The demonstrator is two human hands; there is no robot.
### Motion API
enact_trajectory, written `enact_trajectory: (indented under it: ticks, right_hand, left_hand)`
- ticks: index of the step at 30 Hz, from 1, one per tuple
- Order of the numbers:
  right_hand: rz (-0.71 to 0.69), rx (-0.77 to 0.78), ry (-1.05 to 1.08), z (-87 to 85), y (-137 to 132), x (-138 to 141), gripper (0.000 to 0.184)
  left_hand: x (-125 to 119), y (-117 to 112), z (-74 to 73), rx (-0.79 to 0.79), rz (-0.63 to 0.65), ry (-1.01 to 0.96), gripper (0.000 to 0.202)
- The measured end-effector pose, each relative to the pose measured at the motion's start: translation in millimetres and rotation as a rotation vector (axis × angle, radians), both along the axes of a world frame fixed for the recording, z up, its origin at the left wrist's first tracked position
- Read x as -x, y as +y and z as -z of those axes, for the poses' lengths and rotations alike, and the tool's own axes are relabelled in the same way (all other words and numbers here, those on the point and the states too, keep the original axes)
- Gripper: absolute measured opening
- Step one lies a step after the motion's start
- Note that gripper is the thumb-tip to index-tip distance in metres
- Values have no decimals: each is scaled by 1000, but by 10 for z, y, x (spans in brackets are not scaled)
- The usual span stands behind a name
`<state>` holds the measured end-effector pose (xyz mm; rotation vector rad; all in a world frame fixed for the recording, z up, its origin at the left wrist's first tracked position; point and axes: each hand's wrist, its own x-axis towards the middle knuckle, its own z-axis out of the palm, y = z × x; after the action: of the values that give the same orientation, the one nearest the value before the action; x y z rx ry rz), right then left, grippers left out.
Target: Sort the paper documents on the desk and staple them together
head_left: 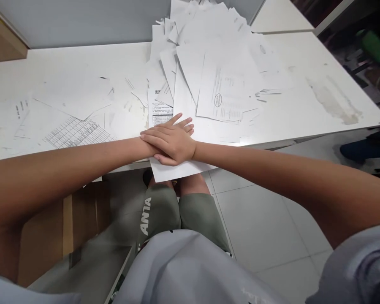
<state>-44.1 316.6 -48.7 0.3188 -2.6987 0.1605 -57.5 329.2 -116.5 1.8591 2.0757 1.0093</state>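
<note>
My right hand (176, 143) lies flat across the back of my left hand, its fingers stretched out to the left. Beneath it, my left hand (186, 124) is pressed palm down near the desk's front edge, fingertips spread and partly covered. Under both hands is a white sheet of paper (169, 171), whose lower end sticks out past the edge. Just beyond my fingers a printed sheet (160, 110) with a table shows partly from under other paper. A heap of loose papers (221, 55) spreads behind, some sheets printed and one bearing an oval stamp.
The white desk (304, 67) carries paper scraps and a brownish stain at right. A gridded sheet (79, 133) lies at left. A grey panel (88, 21) stands behind. Cardboard boxes are at the upper left and below the desk, where one box (50, 236) stands beside my legs.
</note>
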Motion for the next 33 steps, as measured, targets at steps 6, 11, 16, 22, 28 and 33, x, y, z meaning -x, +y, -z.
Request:
enact_trajectory:
  ticks: [6,11,16,22,28,33]
  right_hand:
    - [-10,-6,155,39,37,112,55]
    - [33,-23,150,56,29,153,54]
    - [45,-26,117,16,35,137,54]
    - [40,-28,30,-95,53,157,53]
    - [193,102,39,-192,-333,-77,62]
    - [347,50,-42,-171,-747,-658,81]
  left_hand:
    - [188,-91,-224,14,-334,127,52]
    - [304,-85,-233,315,53,432,55]
    - [527,-153,-289,316,289,520,66]
    - [930,-543,-558,343,253,527,70]
    - [1197,-633,-853,417,491,494,63]
    - [1106,-447,-1111,400,699,552,68]
